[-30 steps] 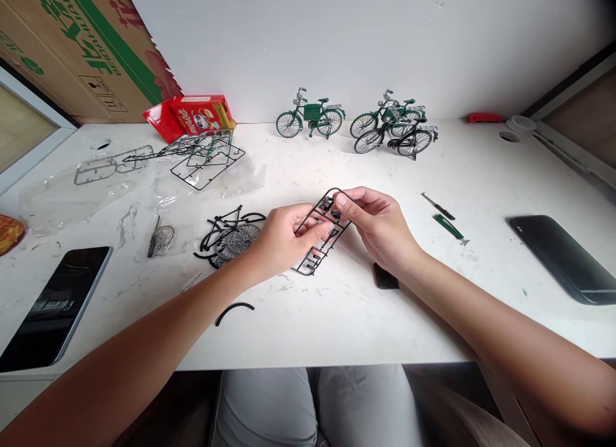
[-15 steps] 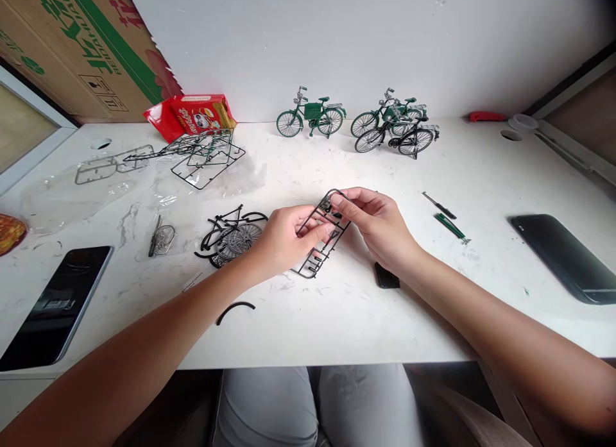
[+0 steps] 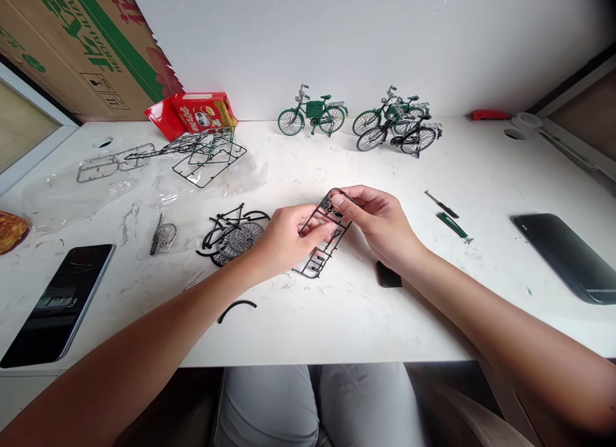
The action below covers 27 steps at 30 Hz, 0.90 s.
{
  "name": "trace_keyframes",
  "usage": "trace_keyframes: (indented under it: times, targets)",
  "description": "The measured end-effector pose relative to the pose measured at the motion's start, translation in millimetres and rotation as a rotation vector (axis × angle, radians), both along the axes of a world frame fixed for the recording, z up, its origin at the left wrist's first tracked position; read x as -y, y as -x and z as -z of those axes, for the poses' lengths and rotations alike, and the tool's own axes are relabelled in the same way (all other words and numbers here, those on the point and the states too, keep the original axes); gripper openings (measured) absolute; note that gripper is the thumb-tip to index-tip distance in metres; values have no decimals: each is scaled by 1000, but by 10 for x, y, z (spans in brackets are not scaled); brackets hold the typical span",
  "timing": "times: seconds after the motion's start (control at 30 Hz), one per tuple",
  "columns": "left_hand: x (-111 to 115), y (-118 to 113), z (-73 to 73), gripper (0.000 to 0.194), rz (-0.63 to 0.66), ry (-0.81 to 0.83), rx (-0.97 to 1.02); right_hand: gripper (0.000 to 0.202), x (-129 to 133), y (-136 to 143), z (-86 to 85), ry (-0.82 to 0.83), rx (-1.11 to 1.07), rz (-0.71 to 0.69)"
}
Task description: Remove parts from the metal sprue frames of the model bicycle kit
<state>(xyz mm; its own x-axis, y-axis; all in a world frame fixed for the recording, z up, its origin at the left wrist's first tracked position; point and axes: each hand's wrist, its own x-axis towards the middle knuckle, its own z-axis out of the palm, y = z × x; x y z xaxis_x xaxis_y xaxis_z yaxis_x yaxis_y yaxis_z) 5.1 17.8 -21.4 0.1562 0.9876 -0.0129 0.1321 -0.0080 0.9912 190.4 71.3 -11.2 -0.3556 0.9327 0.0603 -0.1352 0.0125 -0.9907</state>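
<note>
A black plastic parts frame point(image 3: 319, 267), a model-kit sprue with small pieces on its bars, is held tilted above the table between both hands. My left hand point(image 3: 289, 238) pinches its left side, the thumb lying across the bars. At the upper end, my right hand point(image 3: 373, 219) grips it between thumb and fingers, partly hiding the pieces there. Just left of my left hand lie loose black model bicycle parts point(image 3: 235, 232), with a frame, spoked wheels and mudguards. A single curved black mudguard point(image 3: 237, 309) rests nearer the table edge.
Assembled model bicycles, one green point(image 3: 312, 113) and a black one point(image 3: 399, 136) among them, stand along the back. Empty sprues point(image 3: 209, 168) lie by a red packet point(image 3: 202, 110). Phones point(image 3: 60, 306) flank the work area; tweezers point(image 3: 452, 227) and a screwdriver point(image 3: 441, 203) lie right.
The view has shifted very slightly. Both hands keep the same hold on the sprue, and nothing else has visibly moved.
</note>
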Motion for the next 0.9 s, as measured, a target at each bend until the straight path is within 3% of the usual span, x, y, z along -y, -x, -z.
trace_keyframes:
  times: [0.9]
  targets:
    - [25, 0, 7, 20, 24, -36, -4, 32, 24, 5, -11, 33, 13, -67]
